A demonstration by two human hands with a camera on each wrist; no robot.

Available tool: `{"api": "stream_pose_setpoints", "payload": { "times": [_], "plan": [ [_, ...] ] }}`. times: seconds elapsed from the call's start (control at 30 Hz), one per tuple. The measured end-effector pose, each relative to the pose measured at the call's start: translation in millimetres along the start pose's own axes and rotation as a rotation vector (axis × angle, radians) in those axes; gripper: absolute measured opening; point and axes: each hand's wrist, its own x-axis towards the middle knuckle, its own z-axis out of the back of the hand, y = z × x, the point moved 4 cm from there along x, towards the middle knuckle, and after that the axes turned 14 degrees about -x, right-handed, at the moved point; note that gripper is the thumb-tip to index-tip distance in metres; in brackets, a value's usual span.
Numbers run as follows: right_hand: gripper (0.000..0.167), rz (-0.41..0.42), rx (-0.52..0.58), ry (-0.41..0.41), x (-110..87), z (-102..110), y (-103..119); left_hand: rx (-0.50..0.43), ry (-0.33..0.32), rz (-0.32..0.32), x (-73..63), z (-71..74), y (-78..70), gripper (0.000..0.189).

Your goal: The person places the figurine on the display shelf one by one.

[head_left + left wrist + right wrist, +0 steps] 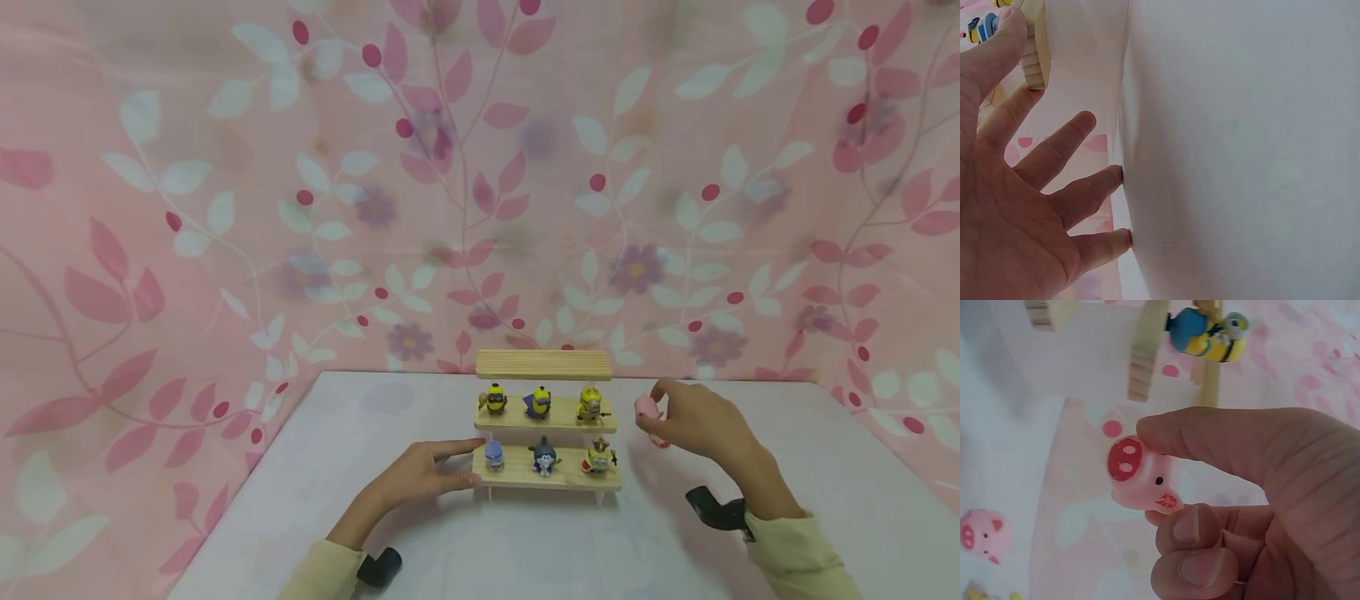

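My right hand [697, 421] is right of a tiered wooden display shelf [543, 479] and pinches a small pink pig figurine [1141, 475] between thumb and fingers. The pig's red snout points away from the palm. At the shelf's other end, my left hand [416, 477] has thumb and index finger around the left end of the lowest plank [1036, 53]. Its other fingers [1063, 147] are spread. On the lowest plank stand a bluish figurine [493, 456], a dark grey and white one [543, 458] and a yellow crowned one [597, 458].
Three yellow minion figurines [538, 404] line the middle plank. The top plank [543, 364] holds nothing visible. Another pink pig [986, 536] shows low in the right wrist view, near a partly cut-off yellow thing [975, 594]. A floral cloth [450, 208] hangs behind the white table [360, 417].
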Motion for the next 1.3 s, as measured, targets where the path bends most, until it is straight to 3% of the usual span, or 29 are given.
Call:
{"api": "stream_pose_setpoints", "payload": {
  "times": [0.47, 0.73, 1.0, 1.3],
  "plan": [
    [0.033, 0.034, 0.004, -0.177, -9.9, 34.1, 21.9, -0.001, -0.004, -0.004, 1.2, 0.8, 2.9, 0.058],
    [0.039, 0.051, 0.005, -0.219, -8.9, 50.7, 46.5, 0.016, -0.003, -0.021, 1.4, 2.5, 0.9, 0.059],
    [0.036, 0.119, 0.011, -0.293, -1.8, 62.1, 72.7, 0.01, -0.005, -0.018, 1.6, 2.3, -0.3, 0.057],
    [0.037, 0.163, 0.047, -0.234, 21.6, 55.3, 97.9, 0.016, 0.004, -0.004, 0.1, -0.8, -1.6, 0.057]
  ]
}}
